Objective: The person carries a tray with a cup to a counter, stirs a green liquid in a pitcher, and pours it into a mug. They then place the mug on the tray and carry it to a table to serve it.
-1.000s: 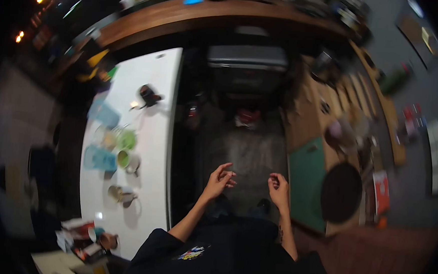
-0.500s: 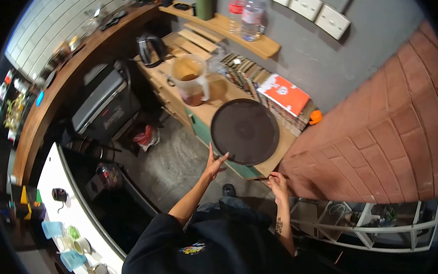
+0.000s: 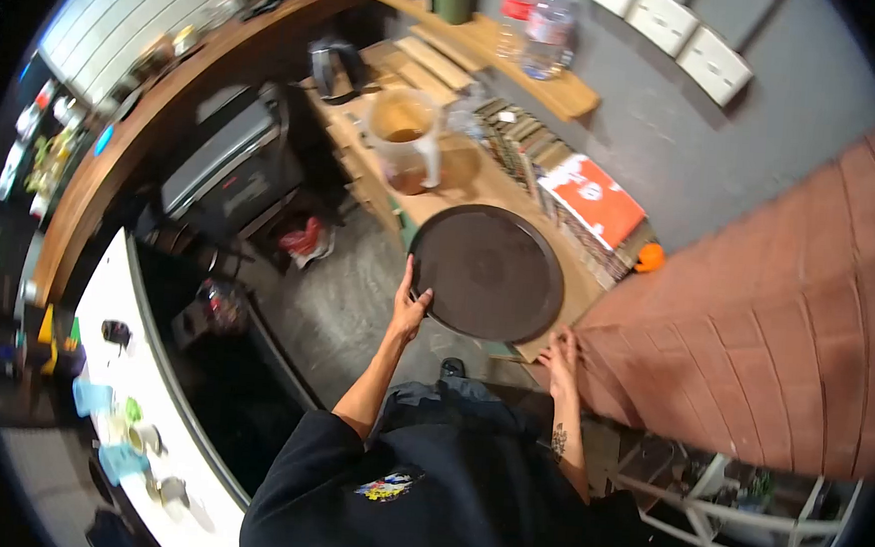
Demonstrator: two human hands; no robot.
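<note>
A round dark brown serving tray (image 3: 490, 274) sits over the wooden cabinet top (image 3: 584, 295), its near left side reaching past the front edge. My left hand (image 3: 410, 310) grips the tray's left rim, thumb on the upper side and fingers along the edge. By the cabinet's near right corner is my right hand (image 3: 559, 361), fingers partly bent and apart, close to the tray's lower right rim. Whether it touches the tray or the corner is hard to tell. Beyond the tray stands a clear plastic jug (image 3: 402, 141) with some brown liquid in it.
Books in a row (image 3: 525, 149) and an orange-red booklet (image 3: 594, 201) line the wall. A brick pillar (image 3: 736, 312) rises close on the right. Further back are a kettle (image 3: 336, 70) and bottles (image 3: 549, 35) on a shelf. A white counter (image 3: 166, 377) runs along the left.
My left hand has come up and closed on the tray's rim. Relative to the cabinet, the tray has shifted left over the front edge. My right hand has moved nearer the tray.
</note>
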